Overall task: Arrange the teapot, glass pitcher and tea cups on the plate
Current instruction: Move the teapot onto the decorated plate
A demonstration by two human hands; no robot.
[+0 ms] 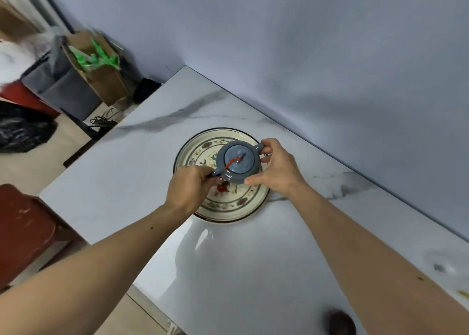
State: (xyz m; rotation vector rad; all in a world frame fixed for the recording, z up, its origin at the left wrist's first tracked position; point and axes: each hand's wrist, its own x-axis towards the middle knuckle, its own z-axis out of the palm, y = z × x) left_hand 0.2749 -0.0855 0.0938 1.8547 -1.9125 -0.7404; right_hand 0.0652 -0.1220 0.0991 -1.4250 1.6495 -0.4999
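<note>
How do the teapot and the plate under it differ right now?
The teapot is plain glossy blue-grey with a red cord on its lid; the plate is cream with floral bands and a dark rim. The teapot is rounded and smaller; the plate is flat and wider. The left hand and right hand both hold the teapot; neither grips the plate. Both look like glazed ceramic.

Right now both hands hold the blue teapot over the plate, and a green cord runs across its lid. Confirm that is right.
Not quite: the cord is red, not green, as the head view shows. The rest stands: the left hand and right hand both hold the blue teapot over the plate.
</note>
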